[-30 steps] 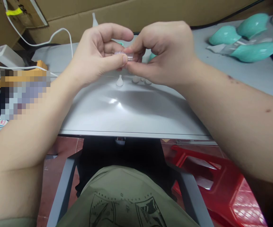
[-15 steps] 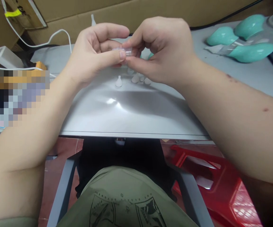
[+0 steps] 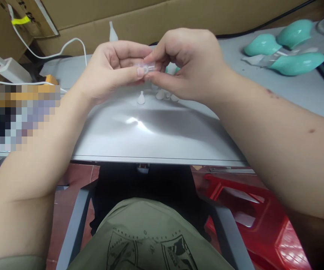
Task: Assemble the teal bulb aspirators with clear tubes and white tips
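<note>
My left hand [image 3: 112,69] is closed in a pinch on a small clear plastic connector [image 3: 150,68], with the thumb on its near side. From the other side, the thumb and fingertips of my right hand [image 3: 194,62] grip the same piece. It is held above the table, partly covered by the fingers. Below on the table, a white cone-shaped tip [image 3: 141,98] stands upright. Beside it lie several small white pieces [image 3: 160,95]. Something teal [image 3: 177,70] shows behind my right hand, mostly hidden. A tall white nozzle [image 3: 112,33] rises behind my left hand.
Several teal squeeze bulbs [image 3: 299,63] with clear necks lie at the right of the grey table [image 3: 117,142]. A white charger [image 3: 13,69] with cables is at the left. Cardboard [image 3: 139,18] walls the back. A red plastic stool [image 3: 263,210] stands below right.
Both hands sit slightly lower in view, still together. The clear connector has turned a little between the fingertips, showing a round opening. The things on the table have stayed put.
</note>
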The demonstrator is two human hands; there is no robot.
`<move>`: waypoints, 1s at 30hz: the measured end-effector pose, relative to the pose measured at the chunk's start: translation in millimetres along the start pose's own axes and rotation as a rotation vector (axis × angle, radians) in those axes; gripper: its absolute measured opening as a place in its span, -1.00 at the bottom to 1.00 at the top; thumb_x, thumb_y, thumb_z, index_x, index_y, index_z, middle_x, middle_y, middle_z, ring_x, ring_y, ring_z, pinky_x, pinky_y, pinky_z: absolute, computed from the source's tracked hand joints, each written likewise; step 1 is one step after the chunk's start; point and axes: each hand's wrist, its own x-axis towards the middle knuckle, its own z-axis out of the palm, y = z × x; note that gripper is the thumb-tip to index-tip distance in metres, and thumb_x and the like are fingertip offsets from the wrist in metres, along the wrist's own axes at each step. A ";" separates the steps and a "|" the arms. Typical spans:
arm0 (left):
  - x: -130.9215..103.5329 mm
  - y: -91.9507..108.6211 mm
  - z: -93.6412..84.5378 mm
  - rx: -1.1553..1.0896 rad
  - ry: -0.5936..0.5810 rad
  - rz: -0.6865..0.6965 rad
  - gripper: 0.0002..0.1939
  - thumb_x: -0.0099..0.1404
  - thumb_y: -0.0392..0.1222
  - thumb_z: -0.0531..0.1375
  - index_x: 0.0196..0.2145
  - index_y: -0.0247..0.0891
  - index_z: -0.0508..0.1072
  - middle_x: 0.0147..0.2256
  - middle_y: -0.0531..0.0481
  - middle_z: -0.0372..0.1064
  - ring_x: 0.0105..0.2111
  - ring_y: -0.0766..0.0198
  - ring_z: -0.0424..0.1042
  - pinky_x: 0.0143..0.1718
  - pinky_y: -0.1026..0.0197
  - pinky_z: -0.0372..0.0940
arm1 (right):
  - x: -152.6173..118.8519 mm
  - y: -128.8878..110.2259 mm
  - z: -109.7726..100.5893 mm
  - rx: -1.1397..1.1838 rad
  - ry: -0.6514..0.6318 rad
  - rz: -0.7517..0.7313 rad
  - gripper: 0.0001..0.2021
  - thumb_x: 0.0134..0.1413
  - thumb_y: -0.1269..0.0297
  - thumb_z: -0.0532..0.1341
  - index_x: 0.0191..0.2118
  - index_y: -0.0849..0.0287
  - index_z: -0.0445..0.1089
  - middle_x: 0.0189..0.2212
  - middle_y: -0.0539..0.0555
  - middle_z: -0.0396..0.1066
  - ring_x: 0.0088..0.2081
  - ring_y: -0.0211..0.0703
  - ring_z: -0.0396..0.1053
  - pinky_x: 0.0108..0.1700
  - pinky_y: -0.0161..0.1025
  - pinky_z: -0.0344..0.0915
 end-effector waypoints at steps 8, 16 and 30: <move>-4.8 13.8 4.1 0.008 0.010 -0.001 -0.58 0.26 -0.15 0.70 0.03 -0.26 0.78 -0.13 -0.13 0.74 -0.15 0.11 0.74 -0.04 0.12 0.68 | 3.7 -21.6 3.2 -0.023 -0.010 0.169 -0.79 0.18 0.51 0.51 -0.20 0.11 0.54 -0.29 -0.04 0.53 -0.28 -0.26 0.48 -0.19 -0.33 0.45; 0.0 10.5 12.6 0.071 0.176 0.049 -0.64 0.32 -0.26 0.43 0.08 -0.22 0.73 -0.28 0.03 0.70 -0.43 0.18 0.61 -0.35 0.10 0.54 | 8.4 -27.4 -3.6 0.021 0.029 0.233 -0.89 0.30 0.45 0.49 -0.15 0.14 0.61 -0.25 -0.04 0.58 -0.26 -0.32 0.48 -0.16 -0.39 0.46; 14.3 3.0 12.4 0.964 0.197 -0.195 -0.78 0.41 -0.25 0.40 -0.01 -0.04 0.59 -0.50 0.13 0.40 -0.37 0.08 0.41 -0.19 0.02 0.27 | 19.4 -30.0 -6.8 0.186 0.268 0.475 -0.78 0.15 0.73 0.29 -0.32 0.27 0.54 -0.45 -0.16 0.35 -0.35 -0.55 0.28 -0.31 -0.64 0.16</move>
